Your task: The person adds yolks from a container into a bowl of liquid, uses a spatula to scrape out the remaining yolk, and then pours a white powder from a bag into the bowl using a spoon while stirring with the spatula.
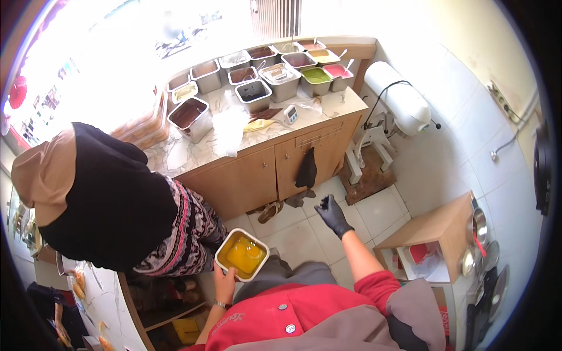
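My left hand point(226, 285), bare with a watch at the wrist, grips a square metal container point(264, 266) by its near left side. Inside is a glossy yellow liquid point(243, 255), with light reflected on its surface. My right hand point(335, 216) wears a black glove and is held out over the tiled floor. Its fingers are loosely bent and a little apart, with nothing seen in them. The container is close to my body, beside the patterned trousers of another person point(111, 193) standing at my left.
Several metal tubs point(253, 95) of coloured fillings stand on the wooden counter point(246, 181) ahead, along with a small timer point(291, 114). A white cylindrical machine point(398, 99) stands at the right corner. Nearer right is a wooden cabinet point(433, 234) beside hanging pans point(479, 225). Sandals point(270, 212) lie below the counter.
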### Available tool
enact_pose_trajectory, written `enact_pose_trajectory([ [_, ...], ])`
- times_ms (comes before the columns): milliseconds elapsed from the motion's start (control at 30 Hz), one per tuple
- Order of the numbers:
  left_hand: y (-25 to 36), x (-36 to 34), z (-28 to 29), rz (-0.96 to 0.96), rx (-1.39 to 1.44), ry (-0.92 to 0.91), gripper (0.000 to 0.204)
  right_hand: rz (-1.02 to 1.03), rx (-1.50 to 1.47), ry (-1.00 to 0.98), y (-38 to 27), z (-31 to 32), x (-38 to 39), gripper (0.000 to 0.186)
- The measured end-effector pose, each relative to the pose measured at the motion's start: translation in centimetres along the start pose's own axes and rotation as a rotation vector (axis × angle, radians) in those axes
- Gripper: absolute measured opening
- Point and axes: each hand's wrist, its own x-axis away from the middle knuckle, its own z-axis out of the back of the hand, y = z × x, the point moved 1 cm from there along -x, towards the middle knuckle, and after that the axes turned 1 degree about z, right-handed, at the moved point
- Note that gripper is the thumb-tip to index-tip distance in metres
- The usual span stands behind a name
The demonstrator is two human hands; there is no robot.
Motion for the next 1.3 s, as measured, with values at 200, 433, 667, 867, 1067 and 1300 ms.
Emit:
enact_pose_trajectory([
  [200,3.5,-5.2,-3.0,0.008,0.072,0.174,0.043,-0.534,-0.584,-0.174,6.2,-4.0,-13.6,0.027],
  [433,3.3,-5.9,-8.8,-0.041,0.078,0.413,0.053,-0.804,-0.558,-0.186,16.1,-5.5,-26.5,0.031],
  [667,0.3,0.8,-16.5,0.075,0.147,0.917,0.054,-0.771,-0.394,-0.381,20.3,-8.0,-31.8,0.035],
  [867,-1.5,4.7,-22.7,0.158,0.365,1.179,0.049,-0.774,-0.327,-0.495,21.4,-7.5,-33.2,0.036],
  [1067,0.8,5.5,-24.1,0.107,0.525,1.217,0.047,-0.754,-0.327,-0.567,20.1,-9.0,-34.2,0.039],
  [1300,2.9,3.6,-22.4,0.063,0.431,1.029,0.048,-0.694,-0.41,-0.657,19.0,-9.2,-34.0,0.042],
])
